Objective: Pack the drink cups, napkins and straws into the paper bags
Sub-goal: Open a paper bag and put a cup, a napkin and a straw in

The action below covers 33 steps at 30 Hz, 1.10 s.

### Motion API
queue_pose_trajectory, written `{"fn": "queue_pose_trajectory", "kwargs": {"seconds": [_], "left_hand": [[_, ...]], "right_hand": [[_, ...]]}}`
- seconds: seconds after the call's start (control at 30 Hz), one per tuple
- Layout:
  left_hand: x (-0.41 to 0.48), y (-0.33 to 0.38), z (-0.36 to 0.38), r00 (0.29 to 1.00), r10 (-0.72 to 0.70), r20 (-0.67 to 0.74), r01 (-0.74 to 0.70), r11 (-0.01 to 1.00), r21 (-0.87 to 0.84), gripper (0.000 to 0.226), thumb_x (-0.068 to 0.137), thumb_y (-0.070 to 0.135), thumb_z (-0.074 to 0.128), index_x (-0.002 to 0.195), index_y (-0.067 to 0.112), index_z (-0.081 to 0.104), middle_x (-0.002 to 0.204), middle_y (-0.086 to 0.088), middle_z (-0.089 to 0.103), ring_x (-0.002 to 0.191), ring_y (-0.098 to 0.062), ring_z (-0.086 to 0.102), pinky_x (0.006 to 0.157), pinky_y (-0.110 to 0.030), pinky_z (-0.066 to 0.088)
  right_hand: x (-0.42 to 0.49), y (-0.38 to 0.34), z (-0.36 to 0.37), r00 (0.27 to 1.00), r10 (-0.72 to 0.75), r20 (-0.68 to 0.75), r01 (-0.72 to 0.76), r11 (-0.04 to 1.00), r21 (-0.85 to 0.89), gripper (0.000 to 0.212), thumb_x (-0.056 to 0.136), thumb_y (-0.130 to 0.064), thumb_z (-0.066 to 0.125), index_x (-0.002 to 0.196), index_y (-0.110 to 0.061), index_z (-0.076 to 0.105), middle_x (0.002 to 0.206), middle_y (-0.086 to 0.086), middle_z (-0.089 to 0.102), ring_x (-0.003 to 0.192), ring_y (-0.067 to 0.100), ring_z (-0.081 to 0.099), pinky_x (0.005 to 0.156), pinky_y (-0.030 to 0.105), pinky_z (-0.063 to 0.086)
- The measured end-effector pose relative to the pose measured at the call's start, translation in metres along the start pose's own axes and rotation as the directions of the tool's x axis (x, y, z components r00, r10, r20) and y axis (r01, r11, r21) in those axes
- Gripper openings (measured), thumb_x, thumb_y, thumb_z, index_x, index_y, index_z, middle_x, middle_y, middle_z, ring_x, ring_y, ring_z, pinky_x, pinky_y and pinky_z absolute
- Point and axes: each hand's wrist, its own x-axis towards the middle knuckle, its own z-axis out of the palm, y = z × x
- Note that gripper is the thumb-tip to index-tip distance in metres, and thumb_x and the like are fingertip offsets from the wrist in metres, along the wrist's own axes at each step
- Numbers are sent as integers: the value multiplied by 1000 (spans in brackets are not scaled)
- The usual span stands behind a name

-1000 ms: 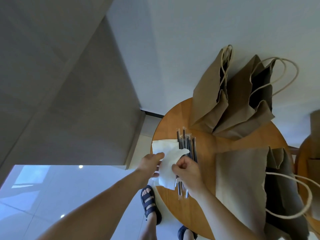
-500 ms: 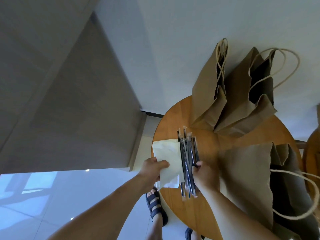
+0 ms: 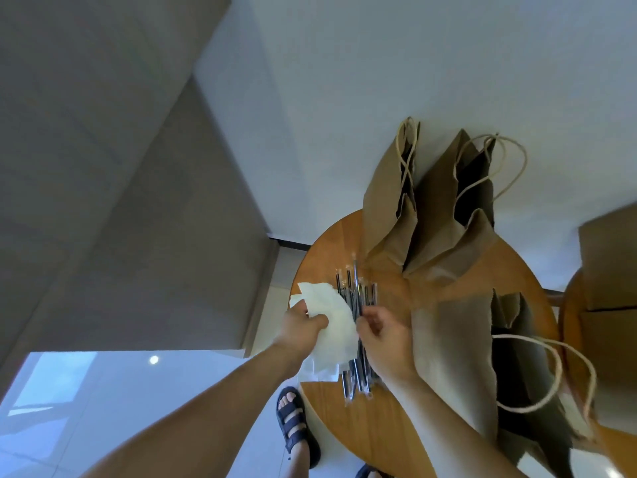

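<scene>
With the nearest paper bag (image 3: 451,357) standing open just right of the right hand (image 3: 384,336), the left hand (image 3: 303,327) is pinching a napkin (image 3: 339,326) up off the table (image 3: 379,432) while the right hand is pinching at the straws (image 3: 355,294) just ahead of it, and I'd say it should be isolating one cleanly.

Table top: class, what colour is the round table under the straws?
The table top is warm orange-brown wood, shown best in the head view.

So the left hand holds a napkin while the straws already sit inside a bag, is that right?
Not quite. The head view shows the straws lying on the table, not inside a bag. The left hand does hold a napkin.
</scene>
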Motion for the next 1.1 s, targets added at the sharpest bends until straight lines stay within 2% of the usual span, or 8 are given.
{"fn": "queue_pose_trajectory", "kwargs": {"seconds": [0.13, 0.23, 0.43, 0.6, 0.73, 0.87, 1.03, 1.1], "left_hand": [[-19, 30, 4, 999, 37, 29, -37, 999, -19, 23, 86, 4, 55, 105, 11, 67, 102, -16, 69, 94, -34, 65, 83, -43, 54], [-35, 46, 7, 997, 62, 42, -59, 995, -83, 14, 86, 10, 59, 96, 10, 69, 91, -15, 70, 85, -30, 65, 78, -42, 54], [-64, 65, 18, 980, 190, 61, -184, 979, -88, 26, 83, 28, 76, 105, 14, 72, 96, -7, 75, 92, -28, 72, 85, -47, 59], [-87, 84, 25, 963, 261, 74, -249, 959, -137, 25, 87, 30, 71, 107, 14, 72, 99, -8, 75, 96, -30, 71, 87, -49, 58], [-109, 104, 31, 918, 333, 214, -274, 925, -264, 28, 90, 25, 66, 115, 13, 69, 106, -11, 74, 99, -30, 71, 79, -41, 58], [-130, 124, 48, 869, 382, 314, -295, 910, -293, 30, 92, 25, 65, 119, 14, 66, 108, -12, 73, 97, -30, 72, 71, -37, 58], [-142, 137, 69, 835, 399, 379, -307, 909, -282, 33, 92, 29, 64, 123, 20, 61, 111, -11, 72, 102, -33, 70, 83, -54, 58], [-140, 132, 76, 865, 386, 320, -369, 922, -113, 40, 92, 26, 61, 132, 22, 54, 114, -7, 69, 103, -28, 68, 88, -51, 57]], "right_hand": [[-9, -36, -11, 995, -72, 73, 71, 997, 15, 14, 75, -56, 59, 86, -64, 59, 81, -29, 67, 70, -5, 64, 60, 11, 49], [-12, -53, -25, 993, -85, 76, 88, 996, -27, 16, 69, -62, 57, 85, -64, 58, 79, -30, 66, 69, -4, 64, 62, 18, 54], [-24, -86, -58, 993, -86, 77, 91, 994, -62, 16, 79, -41, 77, 74, -41, 62, 77, -31, 66, 70, -5, 64, 67, 24, 56], [-41, -116, -87, 992, -111, -60, 107, 992, -63, 24, 77, -47, 79, 84, -39, 58, 76, -16, 65, 71, 1, 62, 62, 16, 48], [-44, -141, -122, 998, -53, -30, 58, 976, 210, 39, 78, -32, 83, 105, -34, 55, 102, -14, 67, 91, 4, 65, 73, 20, 55], [-44, -154, -151, 996, -46, 70, 23, 953, 303, 31, 82, -19, 80, 111, -18, 68, 101, -3, 74, 92, 14, 71, 79, 33, 60], [-46, -162, -199, 991, -134, 2, 129, 954, 271, 16, 84, -22, 78, 96, -29, 70, 89, -10, 75, 82, 7, 71, 66, 21, 56], [-41, -161, -223, 988, -93, -127, 122, 962, 243, 16, 85, -28, 76, 97, -29, 66, 92, -12, 72, 83, 8, 69, 67, 25, 57]]}}
